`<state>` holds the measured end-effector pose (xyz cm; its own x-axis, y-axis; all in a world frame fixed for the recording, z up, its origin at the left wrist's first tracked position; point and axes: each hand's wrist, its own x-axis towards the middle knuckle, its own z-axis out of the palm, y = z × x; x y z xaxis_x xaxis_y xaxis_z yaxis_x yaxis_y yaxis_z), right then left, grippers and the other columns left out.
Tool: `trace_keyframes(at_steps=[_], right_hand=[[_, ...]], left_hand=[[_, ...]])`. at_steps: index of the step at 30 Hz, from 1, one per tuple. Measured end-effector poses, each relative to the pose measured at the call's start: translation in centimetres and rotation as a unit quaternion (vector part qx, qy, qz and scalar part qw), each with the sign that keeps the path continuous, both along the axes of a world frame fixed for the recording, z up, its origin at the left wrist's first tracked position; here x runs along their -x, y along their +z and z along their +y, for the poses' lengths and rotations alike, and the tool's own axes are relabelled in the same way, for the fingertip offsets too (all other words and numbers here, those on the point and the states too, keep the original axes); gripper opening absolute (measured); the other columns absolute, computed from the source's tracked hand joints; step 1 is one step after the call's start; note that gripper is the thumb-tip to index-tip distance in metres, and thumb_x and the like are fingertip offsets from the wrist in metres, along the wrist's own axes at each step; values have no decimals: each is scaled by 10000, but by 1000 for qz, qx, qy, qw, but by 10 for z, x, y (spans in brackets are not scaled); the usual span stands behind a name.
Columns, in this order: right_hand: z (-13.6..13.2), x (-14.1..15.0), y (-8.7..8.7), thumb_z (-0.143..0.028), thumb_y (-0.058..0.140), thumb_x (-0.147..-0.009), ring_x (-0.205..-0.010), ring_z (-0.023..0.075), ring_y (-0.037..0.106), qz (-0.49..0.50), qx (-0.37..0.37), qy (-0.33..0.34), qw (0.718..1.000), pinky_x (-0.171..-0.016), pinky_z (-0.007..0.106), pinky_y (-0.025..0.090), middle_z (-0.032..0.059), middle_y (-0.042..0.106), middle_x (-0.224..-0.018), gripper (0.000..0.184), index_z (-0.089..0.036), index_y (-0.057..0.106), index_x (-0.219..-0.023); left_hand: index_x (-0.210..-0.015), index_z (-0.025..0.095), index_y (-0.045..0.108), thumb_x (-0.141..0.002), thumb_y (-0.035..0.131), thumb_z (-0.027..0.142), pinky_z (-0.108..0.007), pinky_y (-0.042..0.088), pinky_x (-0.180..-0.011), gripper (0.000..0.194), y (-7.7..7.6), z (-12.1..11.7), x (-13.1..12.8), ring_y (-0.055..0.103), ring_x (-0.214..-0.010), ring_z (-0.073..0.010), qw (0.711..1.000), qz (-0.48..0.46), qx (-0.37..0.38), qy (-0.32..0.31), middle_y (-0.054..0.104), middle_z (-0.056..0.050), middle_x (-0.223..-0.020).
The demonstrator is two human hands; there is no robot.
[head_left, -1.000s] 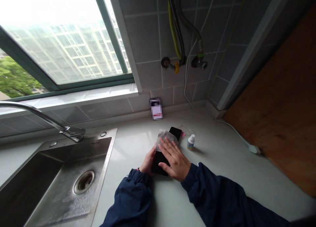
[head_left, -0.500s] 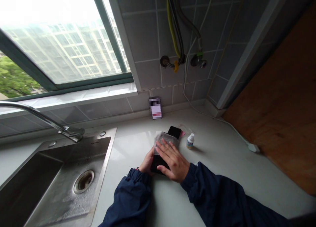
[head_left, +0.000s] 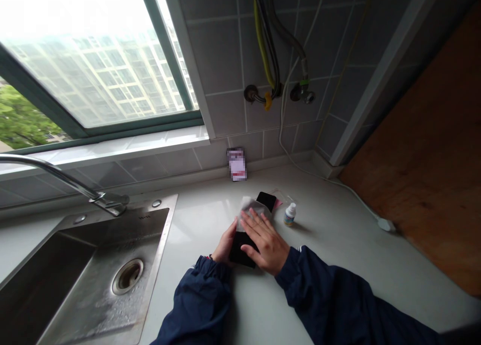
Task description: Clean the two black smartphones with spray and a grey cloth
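At my far left, a wet stainless-steel sink (head_left: 80, 285), cut off by the view, is set into the smooth white bench (head_left: 199, 235). My left hand (head_left: 225, 242) has its grip curled on the side of a flat black slab (head_left: 242, 250); its fingertips are partly hidden. A thin, creased grey cloth (head_left: 250, 205) covers the slab's far part, under my right hand (head_left: 265, 240), grip open, fingers spread flat. Right of them stands a small white-capped bottle (head_left: 289, 215), label unreadable.
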<state>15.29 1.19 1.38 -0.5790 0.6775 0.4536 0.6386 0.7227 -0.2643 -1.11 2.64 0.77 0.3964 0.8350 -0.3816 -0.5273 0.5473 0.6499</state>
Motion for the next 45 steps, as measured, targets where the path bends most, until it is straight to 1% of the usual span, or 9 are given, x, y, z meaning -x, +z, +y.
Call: trace_keyframes(at_steps=[5,13,22,27,31,33,36,41,45], right_hand=[[-4,3,0,-382,501,-997,-1534,292,158,-12,12,44,999,-1222,531,263,99,269,-1629,615,-126,365,-1539],[1,0,-1,-369,495,-1000,-1536,295,150,-7,10,-3,1000,-1220,539,257,111,242,-1637,637,-127,314,-1562],[-4,2,-2,-457,445,-1022,-1533,310,155,-10,19,48,999,-1212,565,258,111,259,-1632,603,-141,385,-1532],[-1,0,-1,-468,423,-1031,-1526,293,198,4,15,39,999,-1206,548,287,104,298,-1619,602,-160,364,-1545],[2,-2,-1,-497,400,-1034,-1528,297,190,13,19,15,1000,-1200,555,296,107,286,-1623,621,-170,339,-1558],[3,-2,-2,-499,385,-1038,-1530,297,177,13,26,7,1000,-1204,556,286,113,276,-1626,624,-157,335,-1558],[0,0,-2,-501,372,-1041,-1533,299,159,9,31,20,999,-1211,556,270,120,266,-1629,629,-136,343,-1552],[-5,2,2,-510,431,-1024,-1530,292,178,7,19,71,997,-1212,536,282,123,290,-1620,624,-143,393,-1528],[-1,0,0,-496,421,-1029,-1526,291,197,11,22,48,999,-1205,530,305,125,285,-1621,629,-144,361,-1546]], left_hand=[[-1230,114,706,-971,451,467,-464,293,-1181,507,-7,2,4,369,-1437,-328,999,42,10,9,709,-125,-1245],[-1292,178,682,-970,462,478,-361,234,-1215,492,-10,2,-2,342,-1459,-263,999,-27,-24,-9,648,-79,-1356],[-1276,158,689,-958,481,401,-409,241,-1219,451,6,0,1,256,-1493,-282,999,24,18,17,681,-110,-1299],[-1236,119,706,-969,482,404,-399,275,-1197,450,1,0,1,346,-1455,-298,999,19,17,22,711,-127,-1245],[-1258,167,700,-965,486,492,-388,285,-1190,487,-4,1,0,400,-1433,-286,1000,-18,20,2,696,-101,-1282],[-1245,176,707,-945,512,527,-396,284,-1193,502,-5,2,0,403,-1433,-290,999,-22,36,2,703,-102,-1269],[-1235,174,713,-951,517,463,-406,263,-1211,450,-1,1,0,336,-1468,-293,999,-15,19,28,690,-95,-1292],[-1350,213,639,-941,503,426,-432,238,-1231,481,6,0,1,233,-1499,-302,1000,7,22,12,649,-78,-1353],[-1390,153,597,-945,511,449,-391,266,-1217,542,1,1,1,273,-1485,-288,1000,9,2,24,647,-96,-1354]])
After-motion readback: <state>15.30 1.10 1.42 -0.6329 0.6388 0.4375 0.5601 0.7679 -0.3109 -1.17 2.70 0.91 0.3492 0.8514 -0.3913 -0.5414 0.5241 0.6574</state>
